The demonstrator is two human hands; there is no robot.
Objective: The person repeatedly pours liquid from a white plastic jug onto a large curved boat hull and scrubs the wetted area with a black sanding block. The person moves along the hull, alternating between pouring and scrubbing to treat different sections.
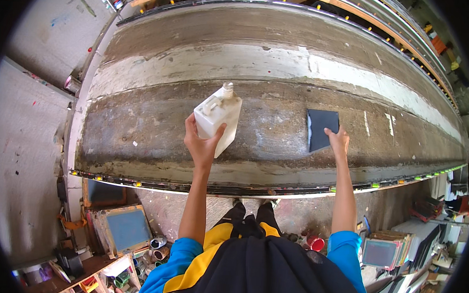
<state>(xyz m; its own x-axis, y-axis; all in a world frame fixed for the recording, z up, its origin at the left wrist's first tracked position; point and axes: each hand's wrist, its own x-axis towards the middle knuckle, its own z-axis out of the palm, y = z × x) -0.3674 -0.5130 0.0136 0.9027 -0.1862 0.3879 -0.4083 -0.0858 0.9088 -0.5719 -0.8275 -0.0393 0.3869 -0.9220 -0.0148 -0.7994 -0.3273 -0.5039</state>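
Note:
My left hand (205,142) is wrapped round the lower part of a white plastic jerrycan (221,114), with the thumb across its near side. The can tilts a little, and its neck points away from me. Over to the right, my right hand (339,141) grips the right edge of a dark, flat rectangular sheet (321,127), thumb on top. A pale edge shows along the sheet's left side. Both hands are above a long, stained work table (279,111); whether the can or the sheet touches it, I cannot tell.
A rail (232,190) with coloured clips runs along the table's near edge. Framed screens (129,229) lean at lower left, and more frames (385,252) stand at lower right. A red container (315,243) sits on the floor by my right side.

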